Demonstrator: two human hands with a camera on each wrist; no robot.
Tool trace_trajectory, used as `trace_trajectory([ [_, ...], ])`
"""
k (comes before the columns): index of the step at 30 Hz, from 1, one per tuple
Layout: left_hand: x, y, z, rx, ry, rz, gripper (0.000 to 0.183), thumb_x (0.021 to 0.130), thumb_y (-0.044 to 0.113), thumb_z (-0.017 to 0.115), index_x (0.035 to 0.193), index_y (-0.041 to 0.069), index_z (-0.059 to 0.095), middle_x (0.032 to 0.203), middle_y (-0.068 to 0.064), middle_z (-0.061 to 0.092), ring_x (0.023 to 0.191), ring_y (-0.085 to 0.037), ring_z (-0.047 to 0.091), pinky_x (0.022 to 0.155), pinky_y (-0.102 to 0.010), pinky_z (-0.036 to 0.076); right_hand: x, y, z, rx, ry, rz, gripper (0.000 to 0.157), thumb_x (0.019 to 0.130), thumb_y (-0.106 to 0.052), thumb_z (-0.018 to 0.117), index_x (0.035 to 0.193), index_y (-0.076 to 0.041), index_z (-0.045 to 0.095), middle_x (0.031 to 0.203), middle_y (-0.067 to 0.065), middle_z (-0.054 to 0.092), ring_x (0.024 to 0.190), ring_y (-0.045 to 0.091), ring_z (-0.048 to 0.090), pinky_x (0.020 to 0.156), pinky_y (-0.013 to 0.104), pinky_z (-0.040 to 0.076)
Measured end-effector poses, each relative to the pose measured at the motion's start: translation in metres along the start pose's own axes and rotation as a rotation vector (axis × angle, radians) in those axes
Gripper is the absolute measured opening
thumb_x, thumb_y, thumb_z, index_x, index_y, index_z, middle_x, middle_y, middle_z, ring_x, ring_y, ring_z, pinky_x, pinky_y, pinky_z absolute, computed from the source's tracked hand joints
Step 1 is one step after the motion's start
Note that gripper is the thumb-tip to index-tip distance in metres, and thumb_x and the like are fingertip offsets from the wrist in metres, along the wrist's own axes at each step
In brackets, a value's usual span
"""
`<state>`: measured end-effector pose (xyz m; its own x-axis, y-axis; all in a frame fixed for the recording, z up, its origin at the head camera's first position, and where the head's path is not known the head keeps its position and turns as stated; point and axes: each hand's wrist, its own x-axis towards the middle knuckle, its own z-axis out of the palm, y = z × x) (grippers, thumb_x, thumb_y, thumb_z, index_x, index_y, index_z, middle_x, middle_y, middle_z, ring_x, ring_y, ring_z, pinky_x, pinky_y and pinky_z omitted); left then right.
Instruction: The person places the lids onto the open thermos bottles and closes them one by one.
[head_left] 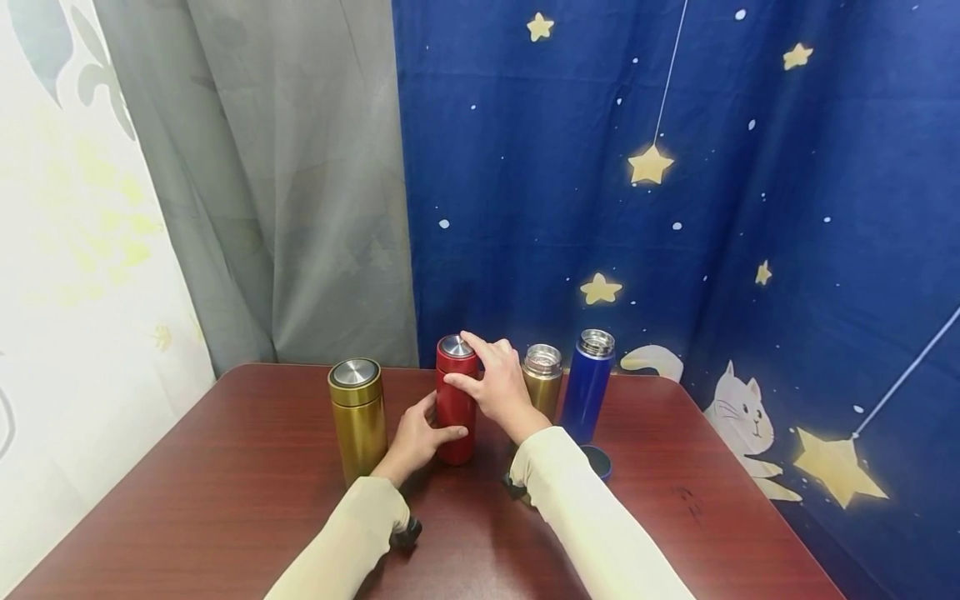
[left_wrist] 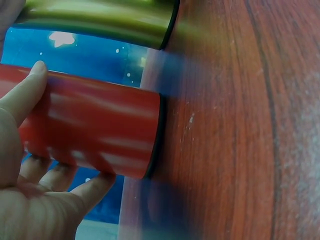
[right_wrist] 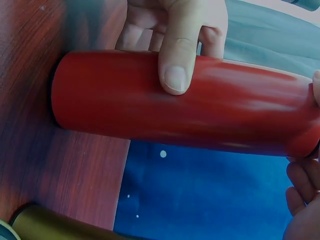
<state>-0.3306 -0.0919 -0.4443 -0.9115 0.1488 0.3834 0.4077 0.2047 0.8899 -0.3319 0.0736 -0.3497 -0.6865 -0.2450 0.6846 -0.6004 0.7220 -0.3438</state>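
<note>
A red thermos bottle (head_left: 454, 410) with a steel-topped lid (head_left: 456, 346) stands upright on the table. My left hand (head_left: 417, 439) grips its body from the left, the thumb (right_wrist: 177, 65) across the front and the fingers (left_wrist: 92, 192) round the other side. Up at the lid, my right hand (head_left: 497, 379) holds the cap from the right, thumb in front and fingers at the top edge; the far fingertips are hidden. In the left wrist view the bottle's black base (left_wrist: 156, 135) meets the tabletop.
A capped gold thermos (head_left: 358, 425) stands to the left. To the right are a lidless gold thermos (head_left: 543, 383) and a lidless blue thermos (head_left: 587, 392), with a blue lid (head_left: 597, 461) lying on the table (head_left: 247, 467). Curtains (head_left: 525, 183) hang behind the table's far edge.
</note>
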Motion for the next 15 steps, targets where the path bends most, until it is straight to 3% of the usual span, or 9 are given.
trace_trajectory([
  [3,-0.0015,-0.0010,-0.0004,0.004,-0.009,-0.017,0.071,0.074,0.011,0.086,0.136,0.003,0.053,0.119,-0.014,0.066,0.107,-0.029,0.064,0.091,-0.043,0.051,0.0003,0.0009,0.0012,0.061,-0.010,0.047,0.067,0.077,-0.045,0.080,0.135,-0.021,0.058,0.114,0.002,0.068,0.099,0.019,0.048,0.084,0.039,0.045],
  [8,-0.0036,-0.0004,0.0004,0.004,-0.029,-0.016,0.072,0.074,0.011,0.085,0.137,0.001,0.051,0.120,-0.016,0.065,0.108,-0.030,0.064,0.091,-0.044,0.051,0.0023,0.0037,0.0009,0.320,-0.114,0.129,0.063,0.081,-0.035,0.077,0.137,-0.022,0.052,0.126,0.004,0.058,0.113,0.022,0.045,0.089,0.043,0.048],
  [12,-0.0017,-0.0002,-0.0008,0.014,-0.028,-0.001,0.072,0.075,0.012,0.085,0.137,0.001,0.051,0.122,-0.016,0.064,0.109,-0.031,0.063,0.092,-0.044,0.051,0.0061,0.0075,-0.0004,0.522,-0.193,0.118,0.063,0.086,-0.024,0.069,0.144,-0.020,0.045,0.135,0.011,0.053,0.124,0.027,0.046,0.098,0.049,0.043],
  [15,0.0004,0.0001,-0.0029,0.009,-0.026,-0.014,0.073,0.075,0.012,0.085,0.138,0.002,0.051,0.123,-0.015,0.064,0.110,-0.030,0.063,0.092,-0.043,0.050,0.0090,0.0088,-0.0024,0.583,-0.201,0.100,0.062,0.086,-0.021,0.069,0.144,-0.017,0.047,0.138,0.011,0.054,0.127,0.028,0.048,0.103,0.051,0.039],
])
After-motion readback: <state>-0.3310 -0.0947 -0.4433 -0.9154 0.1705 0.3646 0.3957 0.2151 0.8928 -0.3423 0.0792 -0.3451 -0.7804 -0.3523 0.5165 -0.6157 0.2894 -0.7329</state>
